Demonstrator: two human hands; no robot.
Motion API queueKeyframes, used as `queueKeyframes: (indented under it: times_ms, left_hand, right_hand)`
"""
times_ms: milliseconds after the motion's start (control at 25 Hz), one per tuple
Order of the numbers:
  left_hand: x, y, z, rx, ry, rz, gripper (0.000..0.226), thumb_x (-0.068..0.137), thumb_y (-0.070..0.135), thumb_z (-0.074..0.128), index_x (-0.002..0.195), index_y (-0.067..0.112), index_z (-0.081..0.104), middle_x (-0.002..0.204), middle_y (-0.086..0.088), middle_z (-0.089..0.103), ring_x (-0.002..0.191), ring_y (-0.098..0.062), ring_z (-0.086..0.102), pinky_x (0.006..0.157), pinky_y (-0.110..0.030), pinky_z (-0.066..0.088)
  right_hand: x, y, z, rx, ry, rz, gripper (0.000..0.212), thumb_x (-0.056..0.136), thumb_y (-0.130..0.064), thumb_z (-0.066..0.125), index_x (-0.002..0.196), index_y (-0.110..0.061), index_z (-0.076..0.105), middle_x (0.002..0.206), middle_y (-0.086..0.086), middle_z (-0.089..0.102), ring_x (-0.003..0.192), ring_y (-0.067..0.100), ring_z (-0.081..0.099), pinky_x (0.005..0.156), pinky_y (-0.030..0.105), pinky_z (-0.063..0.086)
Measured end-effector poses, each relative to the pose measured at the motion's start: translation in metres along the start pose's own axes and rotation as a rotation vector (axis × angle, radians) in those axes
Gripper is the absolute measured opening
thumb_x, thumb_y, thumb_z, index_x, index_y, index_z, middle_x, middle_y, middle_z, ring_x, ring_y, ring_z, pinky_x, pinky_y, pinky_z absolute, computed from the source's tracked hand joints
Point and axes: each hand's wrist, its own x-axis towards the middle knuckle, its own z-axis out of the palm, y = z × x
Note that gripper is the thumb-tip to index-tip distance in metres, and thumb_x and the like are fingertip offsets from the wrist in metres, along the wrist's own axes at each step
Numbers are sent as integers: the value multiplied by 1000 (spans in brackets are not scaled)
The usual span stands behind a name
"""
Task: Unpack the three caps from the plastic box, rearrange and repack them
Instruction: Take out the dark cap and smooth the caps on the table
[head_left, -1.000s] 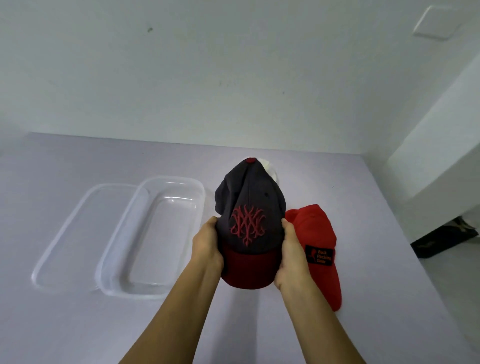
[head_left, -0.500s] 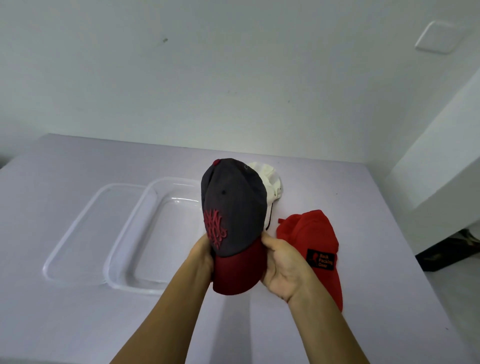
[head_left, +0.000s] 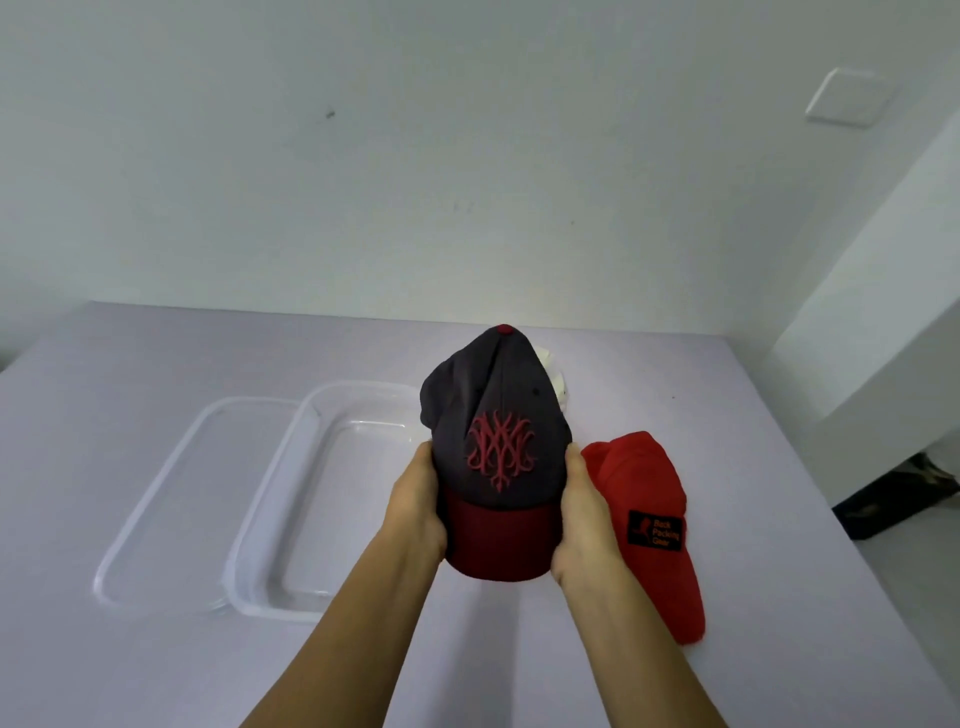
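**2 hands hold up the grey cap above the table**

Both forearms reach forward side by side. The left hand (head_left: 415, 504) and right hand (head_left: 584, 519) clasp the grey cap (head_left: 498, 415) from either side where crown meets brim, thumbs up along its edges. It is held front-on, brim toward the camera. The fingers are hidden behind the cap.

Only a sliver of the white cap (head_left: 553, 374) shows past the grey crown. The red cap (head_left: 644, 499) lies on the table (head_left: 104, 649) just right of the right hand, its black patch (head_left: 655, 530) lettered in red.

The grey cap is matte cloth with raised red embroidery, a dark red brim and a red top button. The clear plastic box (head_left: 275, 610) sits left of the hands, rounded at the corners, its lid (head_left: 218, 493) flat beside it.
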Motion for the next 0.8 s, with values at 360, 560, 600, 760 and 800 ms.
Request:
queueKeyframes:
  times_ms: [360, 560, 600, 760, 800]
  left_hand:
    - [6, -9, -7, 11, -59, -96, 34, 84, 28, 56, 108, 7, 70, 107, -14, 72, 88, -32, 66, 86, -41, 54]
    - [8, -4, -7, 107, -79, -56, 40, 89, 41, 54, 109, 10, 70, 105, -12, 73, 99, -32, 66, 88, -42, 52]
    - [11, -3, -8, 192, -53, -10, 47, 92, 45, 47, 116, 9, 65, 108, -10, 71, 102, -31, 64, 93, -42, 50]
    - [5, 7, -7, 415, -1, 375, 56, 96, 52, 24, 139, 18, 33, 141, -7, 46, 129, -27, 44, 104, -41, 36]
    - [0, 15, -6, 440, -3, 517, 56, 96, 54, 25, 141, 21, 31, 146, -3, 40, 133, -23, 40, 106, -37, 31]
  right_hand:
    - [4, 22, 2, 39, -37, 59, 50, 77, -57, 59, 108, -19, 70, 105, 10, 72, 99, 33, 65, 97, 51, 47]
    - [-4, 9, 0, 25, 7, -29, 51, 85, -56, 51, 116, -19, 65, 113, 9, 69, 105, 30, 62, 99, 46, 46]
    - [-4, 6, -3, 22, 32, -46, 53, 88, -56, 46, 121, -17, 61, 120, 9, 65, 110, 30, 59, 102, 45, 44]
    - [-8, -3, -10, -74, 61, -95, 59, 94, -54, 33, 132, -13, 50, 134, 9, 55, 122, 30, 51, 108, 44, 37]
    - [-10, -5, -10, -86, 52, -109, 59, 94, -54, 32, 132, -13, 50, 134, 9, 54, 122, 29, 50, 108, 45, 37]
